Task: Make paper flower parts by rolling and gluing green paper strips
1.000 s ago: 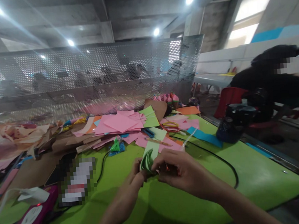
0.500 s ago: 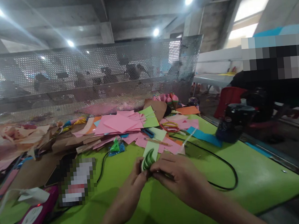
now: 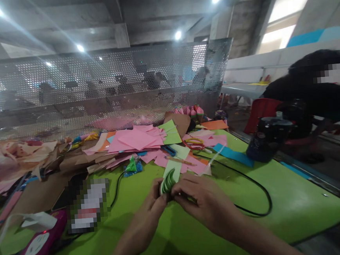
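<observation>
My left hand [image 3: 149,214] and my right hand [image 3: 203,201] meet over the green table [image 3: 287,200], both pinching a small curled piece of light green paper [image 3: 167,181] between them. The paper's layered curved edges stick up above my fingertips. My right fingers fold over its right side and hide the rest of it. A light green sheet [image 3: 173,168] lies flat just beyond the curled piece.
A heap of pink paper [image 3: 135,140] and brown paper [image 3: 72,162] covers the far table. A black cable [image 3: 251,184] loops to my right. Scissors [image 3: 193,142] lie near the back. A magenta device [image 3: 39,244] sits at left. A person in black [image 3: 308,89] sits at right.
My right hand has slid slightly left and down over the curled paper, which now stands a little more upright. The view has barely shifted.
</observation>
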A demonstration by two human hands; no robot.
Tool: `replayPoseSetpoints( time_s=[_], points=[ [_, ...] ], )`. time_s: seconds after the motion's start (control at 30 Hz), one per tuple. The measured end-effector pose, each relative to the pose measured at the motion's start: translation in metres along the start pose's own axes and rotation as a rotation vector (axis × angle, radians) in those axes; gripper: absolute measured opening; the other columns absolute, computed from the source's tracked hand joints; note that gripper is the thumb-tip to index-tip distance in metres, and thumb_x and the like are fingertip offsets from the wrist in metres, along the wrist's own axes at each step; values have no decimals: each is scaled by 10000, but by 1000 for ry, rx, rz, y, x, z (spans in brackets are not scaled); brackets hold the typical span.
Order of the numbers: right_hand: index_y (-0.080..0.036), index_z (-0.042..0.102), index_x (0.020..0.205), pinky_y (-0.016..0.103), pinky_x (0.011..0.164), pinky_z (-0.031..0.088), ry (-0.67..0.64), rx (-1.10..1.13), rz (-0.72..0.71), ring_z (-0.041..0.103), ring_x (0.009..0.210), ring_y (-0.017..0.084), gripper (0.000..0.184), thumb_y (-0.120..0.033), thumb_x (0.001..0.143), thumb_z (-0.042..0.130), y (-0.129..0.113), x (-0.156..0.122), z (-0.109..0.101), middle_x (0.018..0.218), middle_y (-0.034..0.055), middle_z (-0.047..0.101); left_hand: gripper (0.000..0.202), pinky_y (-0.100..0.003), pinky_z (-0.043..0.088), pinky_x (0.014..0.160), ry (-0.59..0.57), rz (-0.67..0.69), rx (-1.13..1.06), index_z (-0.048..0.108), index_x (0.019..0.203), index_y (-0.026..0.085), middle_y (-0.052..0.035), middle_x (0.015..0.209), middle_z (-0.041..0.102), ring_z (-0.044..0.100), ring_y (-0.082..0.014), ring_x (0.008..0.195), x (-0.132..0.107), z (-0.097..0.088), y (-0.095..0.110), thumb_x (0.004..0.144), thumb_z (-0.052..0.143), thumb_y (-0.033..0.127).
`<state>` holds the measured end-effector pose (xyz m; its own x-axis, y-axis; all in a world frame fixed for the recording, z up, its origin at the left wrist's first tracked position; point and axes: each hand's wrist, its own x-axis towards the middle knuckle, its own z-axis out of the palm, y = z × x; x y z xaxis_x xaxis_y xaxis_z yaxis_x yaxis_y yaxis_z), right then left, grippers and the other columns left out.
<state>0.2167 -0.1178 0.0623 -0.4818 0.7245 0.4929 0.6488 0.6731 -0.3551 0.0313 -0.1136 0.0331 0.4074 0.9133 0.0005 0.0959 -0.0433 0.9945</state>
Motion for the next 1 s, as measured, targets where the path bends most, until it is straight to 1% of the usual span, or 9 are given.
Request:
replayPoseSetpoints(
  time_s=[0.1,0.17,0.3,0.43,0.57,0.67,0.77,0.87,1.0],
  points=[
    [-206,676,888,242,648,382,11,-30,-25,597,717,152,72,-166,911,620,0,-1,1,781,8,666,329,-319,350,988,-16,12,24,500,1189,240,-30,1255,580,500,-219,1122,0,1,3,951,432,457],
    [-205,669,868,251,645,372,25,-81,-34,595,704,156,69,-161,901,628,-1,-1,2,770,7,666,332,-330,341,1000,-26,32,39,476,1214,244,-27,1240,578,493,-219,1122,0,3,5,957,425,449],
    [-193,637,828,259,624,345,41,-160,-36,580,683,158,96,-112,872,609,-3,-2,5,759,10,648,244,-319,353,943,-30,47,42,483,1150,243,2,1058,569,489,-202,1032,0,4,8,962,426,387],
    [-191,622,814,261,614,330,62,-170,-56,556,673,156,108,-101,864,588,-1,-1,5,746,9,629,190,-287,362,877,-36,22,-19,499,1104,248,22,950,528,472,-182,962,-1,1,5,951,443,346],
    [-191,637,820,258,626,343,40,-106,-82,554,685,152,116,-130,891,569,2,0,1,757,14,628,225,-282,357,870,-20,39,-46,499,1140,255,24,883,487,458,-182,940,0,-4,-3,947,443,356],
    [-186,640,812,250,628,351,1,-48,-84,554,691,146,123,-147,904,567,5,0,-3,759,16,627,299,-286,352,877,0,14,-36,483,1208,257,24,853,459,449,-183,925,2,-7,-10,942,445,386],
    [-190,643,827,250,636,355,-37,-21,-94,556,706,144,117,-165,916,572,8,-1,-5,777,16,633,342,-282,354,865,-9,0,-21,468,1249,258,24,870,449,440,-175,895,3,-8,-12,939,445,402],
    [-199,654,869,259,657,358,-64,-13,-105,568,742,150,117,-171,931,558,7,-2,-7,807,18,646,320,-280,359,860,-28,7,-8,484,1232,257,22,895,463,441,-170,888,3,-7,-11,943,438,386],
    [-194,656,888,280,651,344,-99,-46,-103,563,746,161,117,-163,921,548,2,-3,-12,809,25,639,303,-286,366,880,-17,4,-20,512,1216,253,17,935,521,467,-177,931,2,-5,-8,942,443,365]
  ],
)
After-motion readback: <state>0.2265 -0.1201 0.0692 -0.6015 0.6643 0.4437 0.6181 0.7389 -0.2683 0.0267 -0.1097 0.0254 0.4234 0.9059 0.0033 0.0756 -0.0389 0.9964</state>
